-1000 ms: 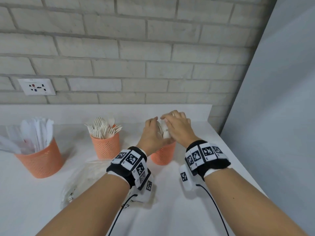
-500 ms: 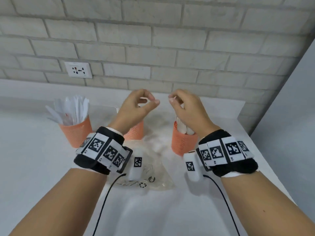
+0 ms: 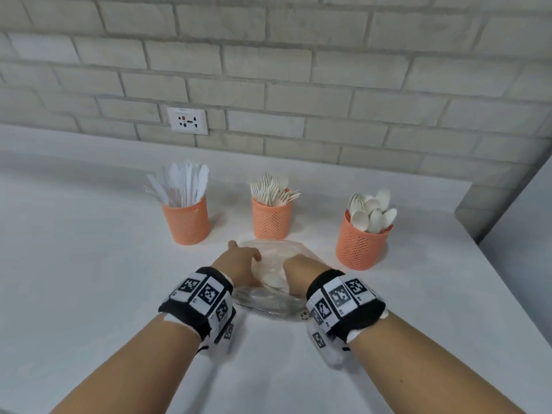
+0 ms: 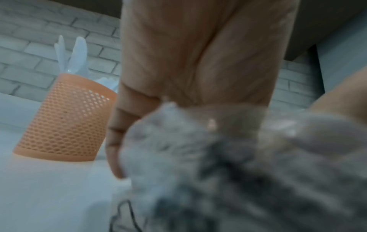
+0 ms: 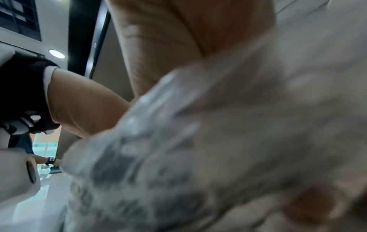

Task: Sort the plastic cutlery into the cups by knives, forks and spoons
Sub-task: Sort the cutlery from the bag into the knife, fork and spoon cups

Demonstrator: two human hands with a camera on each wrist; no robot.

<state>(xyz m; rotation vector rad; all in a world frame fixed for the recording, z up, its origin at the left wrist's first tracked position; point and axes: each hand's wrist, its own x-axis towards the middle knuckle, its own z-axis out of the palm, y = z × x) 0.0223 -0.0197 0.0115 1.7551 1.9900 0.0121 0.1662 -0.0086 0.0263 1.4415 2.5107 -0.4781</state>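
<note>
Three orange mesh cups stand in a row on the white table: one with knives (image 3: 185,219), one with forks (image 3: 271,218), one with spoons (image 3: 363,242). In front of the fork cup lies a crumpled clear plastic bag (image 3: 270,251) with a white spoon (image 3: 273,280) showing inside. My left hand (image 3: 242,262) and right hand (image 3: 298,271) are both down on the bag, side by side. The bag (image 4: 218,157) bunches against my left palm (image 4: 198,62), and the bag (image 5: 198,141) also covers my right hand (image 5: 188,31). The knife cup (image 4: 65,122) stands just left of my left hand. Most fingers are hidden.
The white table (image 3: 89,279) runs to a brick wall with a socket (image 3: 187,121). A grey panel (image 3: 522,219) closes off the right side, near the table's right edge. Cables trail from both wrist cameras.
Both hands came away from the spoon cup, rose apart, then dropped down and toward me onto the plastic bag. The head view tilted down and all three cups now show.
</note>
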